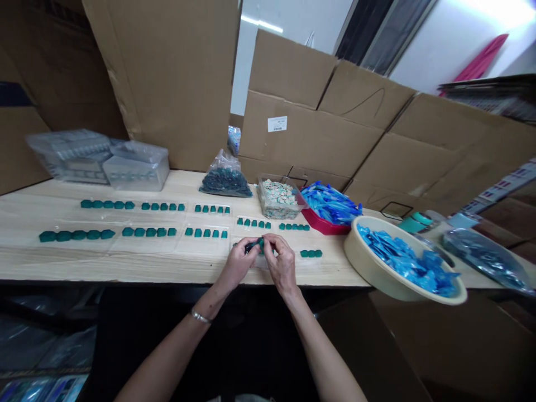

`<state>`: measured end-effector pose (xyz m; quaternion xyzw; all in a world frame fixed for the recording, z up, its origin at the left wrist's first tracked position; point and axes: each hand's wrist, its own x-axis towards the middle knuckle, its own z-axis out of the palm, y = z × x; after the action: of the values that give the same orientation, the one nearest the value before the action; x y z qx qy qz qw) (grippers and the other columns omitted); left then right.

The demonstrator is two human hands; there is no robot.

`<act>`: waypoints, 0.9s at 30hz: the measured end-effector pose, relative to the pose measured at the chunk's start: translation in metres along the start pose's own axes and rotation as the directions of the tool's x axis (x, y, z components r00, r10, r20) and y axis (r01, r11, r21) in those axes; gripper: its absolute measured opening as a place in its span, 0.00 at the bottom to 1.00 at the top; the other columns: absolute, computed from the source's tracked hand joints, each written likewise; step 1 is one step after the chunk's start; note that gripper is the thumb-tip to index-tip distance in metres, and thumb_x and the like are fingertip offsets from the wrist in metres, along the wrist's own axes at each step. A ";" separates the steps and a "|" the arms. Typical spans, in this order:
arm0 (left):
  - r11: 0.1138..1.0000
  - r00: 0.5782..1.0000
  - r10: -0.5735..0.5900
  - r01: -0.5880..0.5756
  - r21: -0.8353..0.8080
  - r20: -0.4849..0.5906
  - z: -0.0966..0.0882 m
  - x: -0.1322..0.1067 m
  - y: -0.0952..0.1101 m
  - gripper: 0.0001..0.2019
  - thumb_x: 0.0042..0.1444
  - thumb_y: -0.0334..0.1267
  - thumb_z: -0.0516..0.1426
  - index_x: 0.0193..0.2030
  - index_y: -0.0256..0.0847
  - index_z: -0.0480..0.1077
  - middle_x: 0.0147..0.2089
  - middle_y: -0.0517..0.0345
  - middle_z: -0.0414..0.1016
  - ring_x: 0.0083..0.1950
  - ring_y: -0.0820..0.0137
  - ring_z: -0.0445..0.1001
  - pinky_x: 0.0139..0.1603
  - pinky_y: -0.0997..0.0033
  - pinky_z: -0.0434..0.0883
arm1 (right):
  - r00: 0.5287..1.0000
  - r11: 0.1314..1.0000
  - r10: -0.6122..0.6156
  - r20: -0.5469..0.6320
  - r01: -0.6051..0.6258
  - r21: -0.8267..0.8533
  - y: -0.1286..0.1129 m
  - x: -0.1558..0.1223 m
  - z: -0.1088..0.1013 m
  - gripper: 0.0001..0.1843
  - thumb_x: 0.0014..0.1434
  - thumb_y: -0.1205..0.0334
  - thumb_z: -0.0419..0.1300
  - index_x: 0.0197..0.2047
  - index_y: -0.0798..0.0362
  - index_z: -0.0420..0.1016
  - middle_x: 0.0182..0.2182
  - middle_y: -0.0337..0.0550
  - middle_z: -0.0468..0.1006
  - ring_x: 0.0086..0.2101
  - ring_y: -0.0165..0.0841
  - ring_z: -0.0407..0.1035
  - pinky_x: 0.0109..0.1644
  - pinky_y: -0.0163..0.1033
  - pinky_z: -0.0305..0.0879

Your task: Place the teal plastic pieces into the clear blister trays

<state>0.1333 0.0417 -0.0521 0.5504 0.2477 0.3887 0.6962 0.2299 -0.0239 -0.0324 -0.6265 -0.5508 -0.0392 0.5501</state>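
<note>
Left hand (237, 263), right hand (282, 263), pinching 1 teal piece (261, 244), over wooden table (125, 265)

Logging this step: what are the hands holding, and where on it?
The left hand and right hand pinch a small teal item from either side; their fingers hide most of it, so the exact spot can't be told.

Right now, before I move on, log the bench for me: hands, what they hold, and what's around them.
left hand: holds a small dark teal piece at the table's front
right hand: on the same piece
nearest: short row of teal blocks, to the right
surface: light wood table, with longer rows of teal blocks on clear plastic
further: clear bag of dark teal pieces; red tray of blue packets; cream basin of blue packets
</note>
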 end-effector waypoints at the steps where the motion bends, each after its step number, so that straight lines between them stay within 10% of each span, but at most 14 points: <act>1: 1.000 1.000 0.007 -0.007 0.021 -0.020 0.000 0.001 -0.001 0.10 0.49 0.37 0.58 0.39 0.36 0.69 0.22 0.63 0.64 0.19 0.79 0.57 0.19 0.78 0.57 | 1.000 1.000 0.017 -0.002 -0.017 0.006 0.001 0.000 0.000 0.08 0.59 0.66 0.52 0.37 0.54 0.72 0.35 0.46 0.75 0.37 0.33 0.70 0.40 0.38 0.69; 7: 0.985 0.983 0.157 -0.148 0.093 -0.099 -0.003 0.001 0.003 0.06 0.43 0.27 0.61 0.30 0.41 0.73 0.31 0.57 0.72 0.35 0.70 0.68 0.37 0.76 0.65 | 0.973 0.956 0.224 0.055 -0.230 0.185 0.000 -0.001 -0.006 0.08 0.56 0.59 0.56 0.37 0.54 0.72 0.33 0.45 0.76 0.34 0.33 0.72 0.38 0.38 0.70; 13: 0.976 0.982 0.181 -0.186 0.113 0.054 0.003 -0.009 0.010 0.11 0.42 0.24 0.61 0.32 0.43 0.75 0.35 0.56 0.73 0.41 0.67 0.68 0.46 0.75 0.63 | 0.874 0.821 0.430 0.228 -0.484 0.305 0.005 -0.006 -0.031 0.12 0.52 0.54 0.60 0.34 0.55 0.76 0.24 0.41 0.77 0.26 0.32 0.72 0.35 0.39 0.71; 21: 0.997 0.996 -0.064 0.062 0.038 0.055 0.009 -0.008 0.007 0.04 0.46 0.31 0.60 0.31 0.38 0.72 0.27 0.58 0.70 0.20 0.78 0.60 0.19 0.79 0.57 | 0.963 0.963 0.270 -0.012 -0.270 -0.007 0.050 -0.010 -0.103 0.10 0.53 0.57 0.61 0.37 0.51 0.78 0.37 0.44 0.79 0.40 0.37 0.72 0.48 0.45 0.66; 27: 0.991 0.982 -0.120 0.128 -0.048 0.143 0.007 -0.005 0.000 0.09 0.49 0.37 0.60 0.37 0.36 0.70 0.25 0.60 0.67 0.19 0.81 0.57 0.19 0.80 0.55 | 0.995 0.976 0.079 0.068 -0.064 -0.210 0.092 -0.013 -0.106 0.07 0.56 0.62 0.59 0.37 0.47 0.78 0.37 0.42 0.79 0.40 0.36 0.69 0.46 0.46 0.66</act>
<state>0.1352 0.0336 -0.0506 0.5399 0.2208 0.3120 0.7499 0.3511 -0.0910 -0.0587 -0.7010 -0.5412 -0.0531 0.4615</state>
